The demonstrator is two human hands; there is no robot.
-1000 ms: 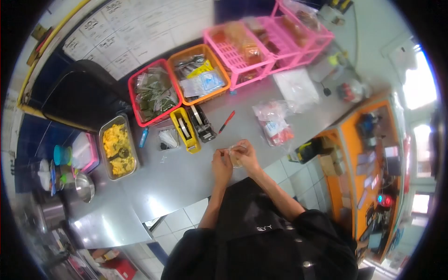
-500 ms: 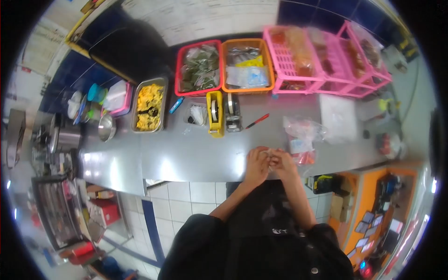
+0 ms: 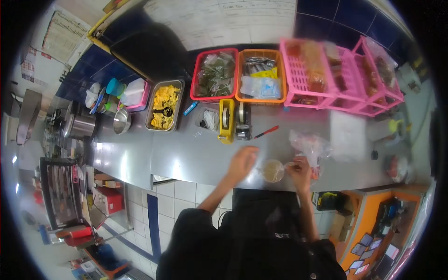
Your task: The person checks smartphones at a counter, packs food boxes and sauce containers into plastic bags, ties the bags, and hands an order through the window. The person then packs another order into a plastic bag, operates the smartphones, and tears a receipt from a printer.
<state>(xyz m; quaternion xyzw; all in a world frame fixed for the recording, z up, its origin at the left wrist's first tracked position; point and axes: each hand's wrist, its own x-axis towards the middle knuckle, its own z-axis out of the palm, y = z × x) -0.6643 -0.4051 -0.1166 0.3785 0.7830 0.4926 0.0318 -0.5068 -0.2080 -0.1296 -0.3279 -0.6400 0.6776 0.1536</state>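
My right hand (image 3: 299,171) is closed on the gathered end of a small clear plastic bag (image 3: 273,171) near the counter's front edge. The bag is round and bulging, with something pale beige in it that I cannot make out. My left hand (image 3: 243,162) is away from the bag, over the counter below the yellow tape dispenser (image 3: 226,122). Motion smears its fingers, and I see nothing in it. A black tape dispenser (image 3: 243,122) stands beside the yellow one. Just right of them lies a red pen (image 3: 266,131).
Behind the dispensers stand a red basket (image 3: 195,77) of green packets, an orange basket (image 3: 239,88) and a pink rack (image 3: 298,101). A steel tray (image 3: 148,122) of yellow food with a black spoon is at left. Clear plastic packaging (image 3: 309,143) lies beyond my right hand.
My hands were together around something small; now they are apart. The left has moved left toward the dispensers, while the right keeps the bag, now plainly visible. The whole view has shifted slightly.
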